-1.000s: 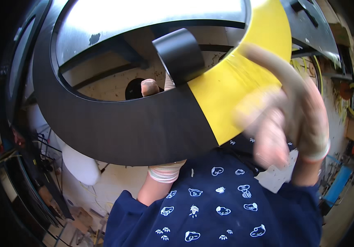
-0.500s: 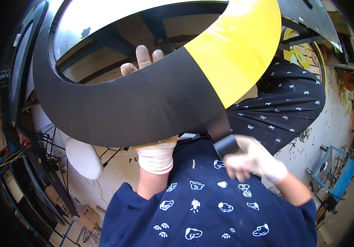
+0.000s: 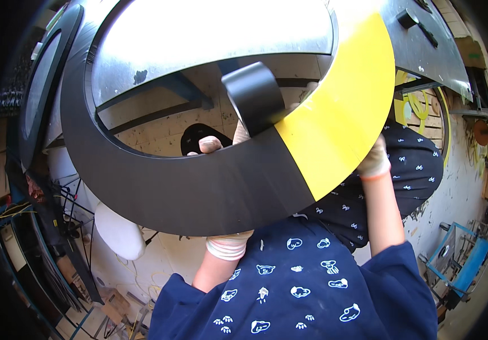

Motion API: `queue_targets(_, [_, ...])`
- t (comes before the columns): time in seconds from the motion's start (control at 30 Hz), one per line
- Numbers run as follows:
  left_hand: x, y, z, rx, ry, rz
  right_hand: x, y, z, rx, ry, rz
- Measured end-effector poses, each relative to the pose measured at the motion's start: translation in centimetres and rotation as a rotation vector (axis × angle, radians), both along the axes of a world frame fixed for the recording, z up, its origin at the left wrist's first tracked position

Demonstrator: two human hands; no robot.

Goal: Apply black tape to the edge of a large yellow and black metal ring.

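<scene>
A large flat ring [image 3: 346, 119] lies across the view, yellow on its right and covered with smooth black tape [image 3: 198, 192] on its left and near side. A thick roll of black tape [image 3: 255, 96] stands at the inner edge, beside the border between the two colours. From below, my gloved left hand [image 3: 210, 144] grips the near part, its fingertips showing past the inner edge; one finger reaches up against the roll. My gloved right hand [image 3: 376, 160] is under the yellow part at the outer edge. Blurred fingertips show at the inner edge; the rest is hidden.
Beyond the ring is a shiny metal table [image 3: 215, 34]. A smaller black tape roll [image 3: 407, 19] and a dark tool [image 3: 428, 35] lie at its right. A black oval frame [image 3: 48, 85] leans at the left. A blue metal frame [image 3: 462, 255] stands at the lower right.
The tape roll has gone from below the outer edge to the inner opening. My right hand has moved from the roll to beneath the yellow part. The ring sits lower in view.
</scene>
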State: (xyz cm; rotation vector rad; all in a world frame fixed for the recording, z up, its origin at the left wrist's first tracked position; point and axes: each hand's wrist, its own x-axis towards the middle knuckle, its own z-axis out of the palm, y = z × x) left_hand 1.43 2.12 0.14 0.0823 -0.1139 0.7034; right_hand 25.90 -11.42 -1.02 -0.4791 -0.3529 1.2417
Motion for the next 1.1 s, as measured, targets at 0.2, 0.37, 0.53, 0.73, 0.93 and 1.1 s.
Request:
queue_targets(0.2, [-0.1, -1.4, 1.6, -1.622, -1.605, -0.529, -1.1, 0.7, 6.9, -0.574, -0.031, -0.264])
queue_targets(0.37, [-0.8, -0.5, 2.8, -1.923, -1.606, -0.828, -4.1, -0.6, 7.8, -0.149, -0.053, -0.145])
queue_targets(0.53, [-2.5, 1.5, 3.6, -2.163, -1.507, -0.901, -8.9, -4.6, 7.0, -0.406, 0.102, -0.357])
queue_targets(0.73, [-0.7, 3.4, 5.3, -1.831, -1.118, -0.662, -9.3, -2.6, 8.9, -0.555, -0.024, -0.241])
queue_targets(0.93, [-0.4, 0.1, 7.0, -0.195, 0.242, -0.108, -6.6, -3.0, 15.6, -0.564, -0.460, 0.335])
queue_targets(1.1, [-1.3, 0.0, 6.0, 0.810, 0.969, 0.323, -10.1, 4.7, 15.0, -0.361, -0.568, 0.295])
